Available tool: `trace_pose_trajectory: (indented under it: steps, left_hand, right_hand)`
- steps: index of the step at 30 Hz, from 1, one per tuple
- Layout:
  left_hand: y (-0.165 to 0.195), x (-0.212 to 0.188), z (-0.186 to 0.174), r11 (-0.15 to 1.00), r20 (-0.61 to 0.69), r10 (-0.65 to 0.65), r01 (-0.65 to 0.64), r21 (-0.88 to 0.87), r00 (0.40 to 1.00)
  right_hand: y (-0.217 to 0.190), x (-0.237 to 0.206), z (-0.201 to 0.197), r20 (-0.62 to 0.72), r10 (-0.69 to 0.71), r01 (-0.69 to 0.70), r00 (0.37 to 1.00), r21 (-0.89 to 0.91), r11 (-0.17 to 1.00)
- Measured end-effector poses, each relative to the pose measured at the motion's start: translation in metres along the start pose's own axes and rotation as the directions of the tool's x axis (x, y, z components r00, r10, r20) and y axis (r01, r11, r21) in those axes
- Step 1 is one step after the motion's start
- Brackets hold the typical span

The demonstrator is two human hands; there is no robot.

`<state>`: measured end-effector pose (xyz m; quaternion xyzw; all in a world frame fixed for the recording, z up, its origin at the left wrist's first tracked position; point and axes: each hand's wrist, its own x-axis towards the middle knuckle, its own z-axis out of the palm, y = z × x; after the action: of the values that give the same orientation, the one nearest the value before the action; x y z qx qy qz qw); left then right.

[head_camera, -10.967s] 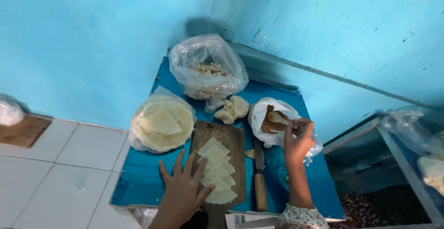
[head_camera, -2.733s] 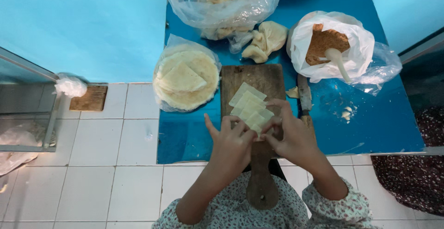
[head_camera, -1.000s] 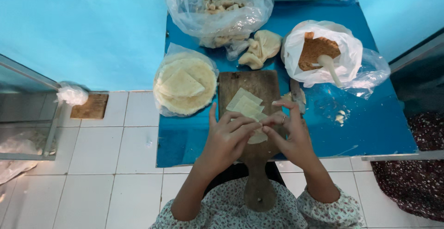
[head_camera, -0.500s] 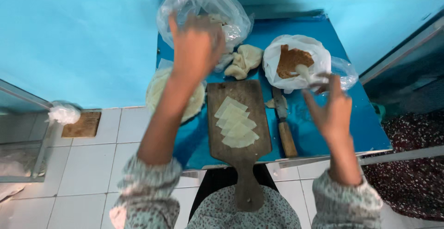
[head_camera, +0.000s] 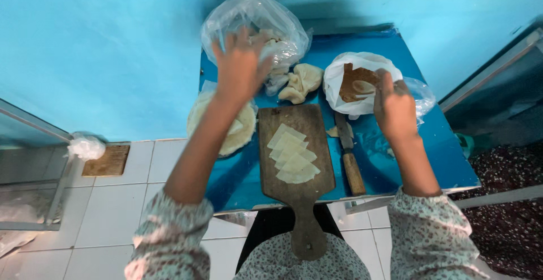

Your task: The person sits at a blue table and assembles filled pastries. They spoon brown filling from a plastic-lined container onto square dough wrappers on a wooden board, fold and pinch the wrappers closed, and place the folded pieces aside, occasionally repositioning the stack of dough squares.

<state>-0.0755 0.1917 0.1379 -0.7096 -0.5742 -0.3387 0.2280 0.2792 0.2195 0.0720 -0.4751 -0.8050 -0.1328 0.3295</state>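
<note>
Cutting board: your wooden cutting board lies near the middle of the blue table, its handle sticking out over the near edge toward you; a fanned stack of pale dough squares sits on it.
Knife: a wooden-handled knife lies on the table just right of the board.
Flat bag: by the left edge, a clear bag holds a round stack of pale dough sheets, partly hidden under your left forearm.
Right hand: your right hand is at the white bag toward the far right, which holds a brown filling; you cannot tell whether it grips anything.
Loose dough: a crumpled lump of dough rests between the two far bags.
Left hand: your left hand, fingers spread and open, is against the clear bag at the far left corner, which holds pale pieces.
Change: a second ago both hands were together over the squares; now they are apart at the far bags, and the squares lie untouched.
</note>
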Motion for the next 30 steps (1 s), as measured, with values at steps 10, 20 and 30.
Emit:
trace_pose_trajectory:
  steps: [10,20,30]
  left_hand:
    - [0.110,-0.177,-0.057,0.978,0.383,-0.073,0.141,-0.151,0.921]
    - [0.142,-0.210,-0.040,0.945,0.324,-0.232,0.291,-0.147,0.917]
    - [0.148,-0.198,-0.039,0.925,0.359,-0.326,0.374,-0.071,0.874]
  right_hand:
    - [-0.001,0.017,0.048,-0.059,-0.108,0.116,0.992,0.142,0.983]
    - [0.006,0.009,0.030,-0.159,0.223,-0.133,0.962,0.439,0.888]
    - [0.023,-0.018,0.007,0.012,0.412,-0.257,0.911,0.798,0.545]
